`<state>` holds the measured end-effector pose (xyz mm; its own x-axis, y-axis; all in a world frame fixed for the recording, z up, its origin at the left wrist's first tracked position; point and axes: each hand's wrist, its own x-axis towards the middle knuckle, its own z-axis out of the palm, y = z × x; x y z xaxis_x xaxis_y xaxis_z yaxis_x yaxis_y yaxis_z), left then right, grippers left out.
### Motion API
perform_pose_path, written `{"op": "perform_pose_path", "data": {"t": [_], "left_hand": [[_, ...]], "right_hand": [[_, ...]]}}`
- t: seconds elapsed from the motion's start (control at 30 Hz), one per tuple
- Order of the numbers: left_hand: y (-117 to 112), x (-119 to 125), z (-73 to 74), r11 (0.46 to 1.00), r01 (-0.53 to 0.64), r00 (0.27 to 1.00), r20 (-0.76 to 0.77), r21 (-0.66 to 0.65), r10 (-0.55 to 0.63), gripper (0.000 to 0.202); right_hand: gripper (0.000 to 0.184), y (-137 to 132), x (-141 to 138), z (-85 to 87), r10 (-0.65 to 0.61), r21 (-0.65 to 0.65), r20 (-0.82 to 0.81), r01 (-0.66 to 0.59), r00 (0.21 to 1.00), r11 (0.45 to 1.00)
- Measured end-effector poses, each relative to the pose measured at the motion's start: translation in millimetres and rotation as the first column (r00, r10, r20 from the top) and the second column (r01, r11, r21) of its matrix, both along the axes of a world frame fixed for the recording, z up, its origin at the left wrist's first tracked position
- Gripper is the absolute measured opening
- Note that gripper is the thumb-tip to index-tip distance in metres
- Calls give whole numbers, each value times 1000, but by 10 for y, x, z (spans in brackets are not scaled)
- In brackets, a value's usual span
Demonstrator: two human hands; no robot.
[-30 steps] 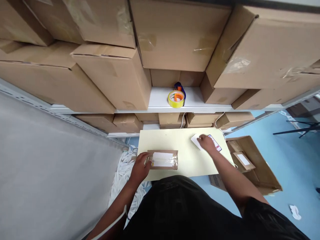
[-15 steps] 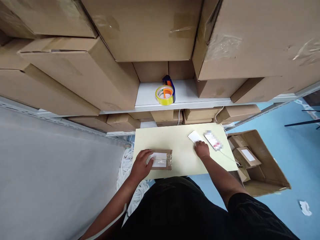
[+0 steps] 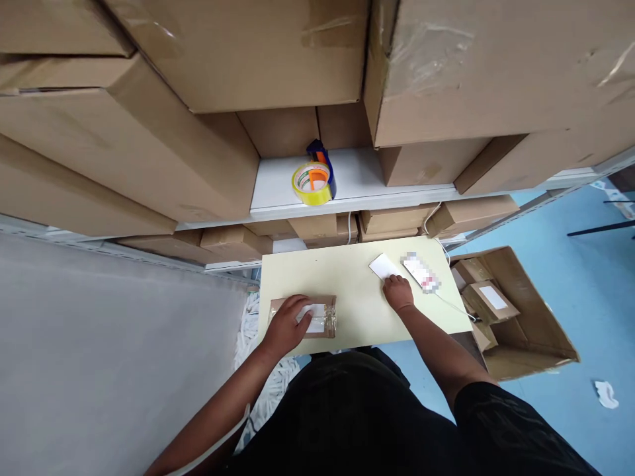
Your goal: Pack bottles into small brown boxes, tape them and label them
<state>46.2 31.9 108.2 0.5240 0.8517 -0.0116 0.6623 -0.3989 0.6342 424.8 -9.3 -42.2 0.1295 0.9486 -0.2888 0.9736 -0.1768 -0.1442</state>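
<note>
Currently, the left hand [image 3: 289,324] is resting on a flat cardboard package [image 3: 331,324] at the left side of the pale table [image 3: 354,287], its thumb standing wide of the fingers and lying over the white label [image 3: 315,325]. Clear tape is shining across the package's right end. The right hand [image 3: 398,292] is touching the near corner of a white card [image 3: 381,266] farther right on the table, its fingers bending close together; whether they are pinching the card, I cannot tell. Just right of the card, a phone [image 3: 419,272] is lying with its screen partly blurred, and a white cable [image 3: 454,306] is running from near it toward the table's right edge. Above the table, a yellow tape roll [image 3: 313,197] is sitting against a blue tape dispenser [image 3: 331,180] on a white shelf [image 3: 362,188], between brown boxes. Beyond the table's right edge, a big open carton [image 3: 538,330] is holding smaller boxes, one bearing a white label.
</note>
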Motion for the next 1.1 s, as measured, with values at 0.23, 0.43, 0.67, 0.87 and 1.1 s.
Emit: {"op": "perform_pose_path", "data": {"t": [0.23, 0.43, 0.67, 0.87, 1.1], "left_hand": [[798, 1420, -181, 767, 638, 709, -338, -65, -619, 23], [1144, 2562, -826, 584, 807, 452, -545, -89, -706, 20], [1256, 2898, -1345, 510, 858, 399, -538, -67, -742, 19], [1407, 2939, -1369, 450, 886, 326, -539, -113, -777, 17], [1363, 2999, -1299, 388, 917, 288, -527, -88, -799, 22]], "right_hand": [[34, -411, -123, -74, -372, 181, -354, 453, 858, 873], [24, -895, -160, -129, -445, -7, -551, 529, 706, 848], [17, -1119, 14, -111, -471, -137, -596, 496, 650, 857], [19, -1090, 110, -129, -460, -151, -644, 487, 612, 860], [18, -950, 196, -29, -452, -136, -669, 501, 590, 855]]}}
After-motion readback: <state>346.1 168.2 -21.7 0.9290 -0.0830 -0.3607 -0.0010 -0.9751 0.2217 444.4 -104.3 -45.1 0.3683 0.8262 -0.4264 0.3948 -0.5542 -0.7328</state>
